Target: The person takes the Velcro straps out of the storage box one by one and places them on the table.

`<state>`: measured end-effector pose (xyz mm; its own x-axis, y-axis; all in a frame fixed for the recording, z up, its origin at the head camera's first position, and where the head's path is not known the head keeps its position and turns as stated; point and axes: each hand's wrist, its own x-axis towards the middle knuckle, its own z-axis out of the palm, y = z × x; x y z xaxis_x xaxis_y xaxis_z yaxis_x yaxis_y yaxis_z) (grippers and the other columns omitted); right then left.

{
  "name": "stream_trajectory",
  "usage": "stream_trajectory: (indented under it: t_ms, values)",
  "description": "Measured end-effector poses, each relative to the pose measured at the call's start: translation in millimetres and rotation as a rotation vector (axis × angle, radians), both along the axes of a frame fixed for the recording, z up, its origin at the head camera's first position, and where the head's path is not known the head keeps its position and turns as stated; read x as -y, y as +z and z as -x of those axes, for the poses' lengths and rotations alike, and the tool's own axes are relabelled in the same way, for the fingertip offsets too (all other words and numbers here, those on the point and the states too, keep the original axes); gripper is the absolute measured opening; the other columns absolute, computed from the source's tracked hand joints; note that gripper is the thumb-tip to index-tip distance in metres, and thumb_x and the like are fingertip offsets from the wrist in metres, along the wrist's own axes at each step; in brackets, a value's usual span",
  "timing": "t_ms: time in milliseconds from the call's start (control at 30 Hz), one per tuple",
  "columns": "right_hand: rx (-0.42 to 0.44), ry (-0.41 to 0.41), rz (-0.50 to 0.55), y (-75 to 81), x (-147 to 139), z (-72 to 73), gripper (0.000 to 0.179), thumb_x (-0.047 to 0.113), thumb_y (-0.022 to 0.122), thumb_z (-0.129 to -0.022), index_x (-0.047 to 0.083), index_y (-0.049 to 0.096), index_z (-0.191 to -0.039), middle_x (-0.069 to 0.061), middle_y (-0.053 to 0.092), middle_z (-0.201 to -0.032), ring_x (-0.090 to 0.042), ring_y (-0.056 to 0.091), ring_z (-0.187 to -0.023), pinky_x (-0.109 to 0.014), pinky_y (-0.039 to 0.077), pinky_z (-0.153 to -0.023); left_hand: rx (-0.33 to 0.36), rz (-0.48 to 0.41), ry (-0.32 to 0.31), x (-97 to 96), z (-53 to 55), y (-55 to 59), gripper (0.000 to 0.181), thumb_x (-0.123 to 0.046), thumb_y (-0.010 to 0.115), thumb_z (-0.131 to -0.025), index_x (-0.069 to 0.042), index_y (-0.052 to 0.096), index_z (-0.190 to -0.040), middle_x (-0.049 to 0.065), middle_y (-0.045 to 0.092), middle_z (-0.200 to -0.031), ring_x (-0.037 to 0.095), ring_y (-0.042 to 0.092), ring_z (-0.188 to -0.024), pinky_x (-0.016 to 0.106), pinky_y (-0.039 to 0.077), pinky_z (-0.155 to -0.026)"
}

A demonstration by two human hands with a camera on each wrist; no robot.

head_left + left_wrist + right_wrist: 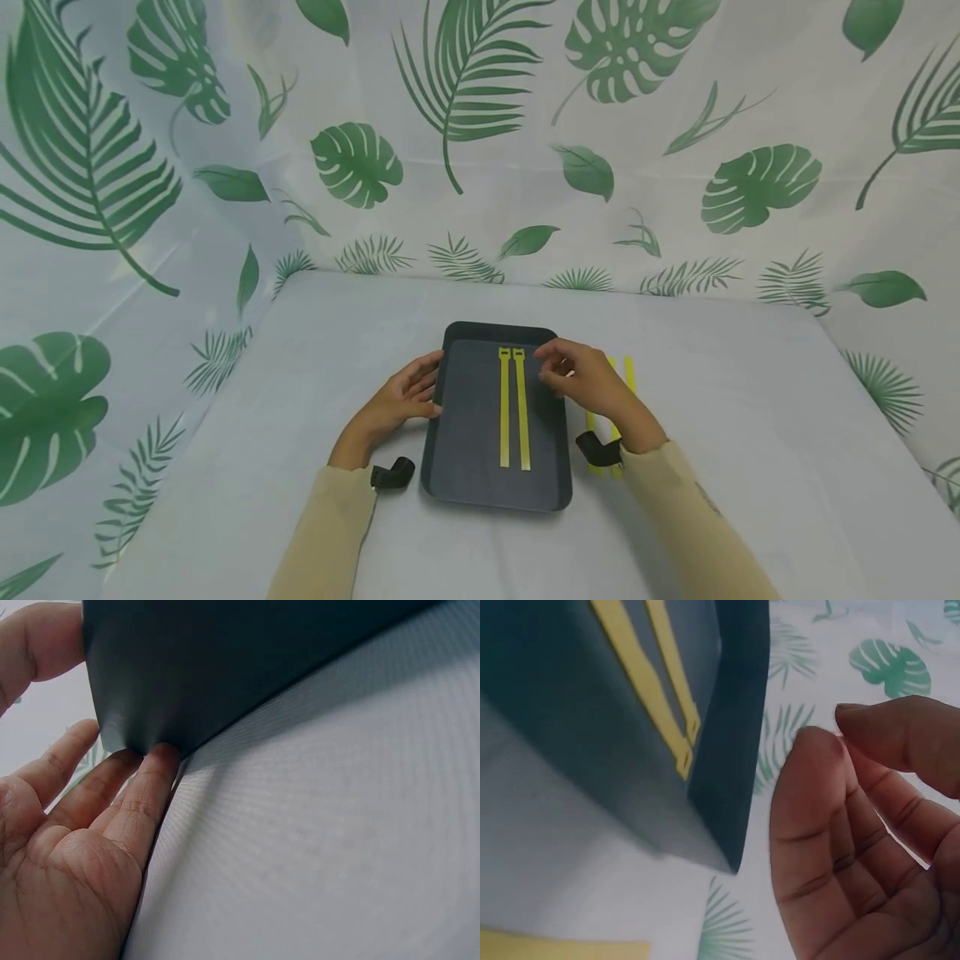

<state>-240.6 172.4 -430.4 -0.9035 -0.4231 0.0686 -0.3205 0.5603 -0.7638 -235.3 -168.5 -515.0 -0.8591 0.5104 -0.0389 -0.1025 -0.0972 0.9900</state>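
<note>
A dark grey rectangular tray [467,425] rests on the white table surface. Two yellow cable ties with slotted heads, one on the left [505,417] and one on the right [523,417], lie side by side in it, heads at the far end. My left hand [396,402] touches the tray's left side; in the left wrist view its extended fingers [142,795] meet the lower edge of the wall. Above the tray's right rim is my right hand [587,377], fingers loosely bent. Nothing shows between its thumb and index finger [810,780] in the right wrist view.
More yellow cable ties [629,375] lie on the table right of the tray, partly hidden by the right hand and forearm. Behind the table [360,317] and along its sides hangs a white cloth [510,200] printed with green leaves. Each wrist wears a black camera mount [393,473].
</note>
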Motion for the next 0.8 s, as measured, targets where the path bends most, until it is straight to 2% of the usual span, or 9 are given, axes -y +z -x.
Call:
stream_trajectory:
  t_ms: [167, 367, 467, 600, 800]
  values:
    - [-0.056, 0.033, -0.065, 0.8, 12, 5.6, 0.023, -0.006, 0.069, -0.099, -0.006, 0.071, -0.122, -0.015, 0.074, -0.106, -0.03, 0.073, -0.094, -0.042, 0.062, -0.079, 0.001, 0.0, 0.0, 0.2, 0.8, -0.9, 0.1, 0.006, 0.077, -0.087, -0.003, 0.024, -0.172, 0.019, 0.025, -0.177, 0.036, 0.026, -0.164, 0.032, 0.035, -0.127]
    - [-0.061, 0.139, -0.091, 0.1, 24, 14.1, 0.02, -0.011, 0.067, -0.097, -0.005, 0.074, -0.115, -0.019, 0.076, -0.114, -0.034, 0.074, -0.098, -0.048, 0.063, -0.084, -0.008, 0.0, -0.004, 1.2, 1.1, -0.2, 0.1, 0.004, 0.078, -0.089, -0.002, 0.023, -0.172, 0.02, 0.024, -0.177, 0.038, 0.025, -0.163, 0.04, 0.031, -0.13]
    - [-0.029, 0.196, -0.101, 0.1, 30, 18.1, 0.022, -0.012, 0.065, -0.097, -0.005, 0.075, -0.116, -0.02, 0.076, -0.117, -0.037, 0.075, -0.102, -0.047, 0.064, -0.085, -0.009, -0.001, -0.004, 1.5, 0.9, -0.3, 0.1, 0.003, 0.078, -0.089, -0.002, 0.023, -0.172, 0.021, 0.023, -0.177, 0.039, 0.024, -0.163, 0.045, 0.028, -0.132]
    - [0.039, 0.227, -0.145, -0.4, 38, 22.6, 0.025, -0.014, 0.065, -0.097, -0.003, 0.077, -0.116, -0.017, 0.077, -0.118, -0.039, 0.073, -0.11, -0.047, 0.064, -0.089, -0.005, -0.007, -0.006, 1.1, 0.3, 0.5, 0.1, 0.004, 0.078, -0.089, -0.001, 0.022, -0.172, 0.021, 0.022, -0.178, 0.039, 0.023, -0.164, 0.049, 0.025, -0.133]
    - [0.077, 0.25, -0.207, -4.7, 48, 30.2, 0.028, -0.018, 0.064, -0.094, -0.002, 0.078, -0.113, -0.015, 0.076, -0.114, -0.035, 0.074, -0.105, -0.044, 0.064, -0.087, -0.004, -0.021, -0.014, 0.6, 0.4, 1.9, 0.1, 0.004, 0.078, -0.089, 0.0, 0.021, -0.172, 0.023, 0.021, -0.177, 0.04, 0.023, -0.164, 0.047, 0.027, -0.132]
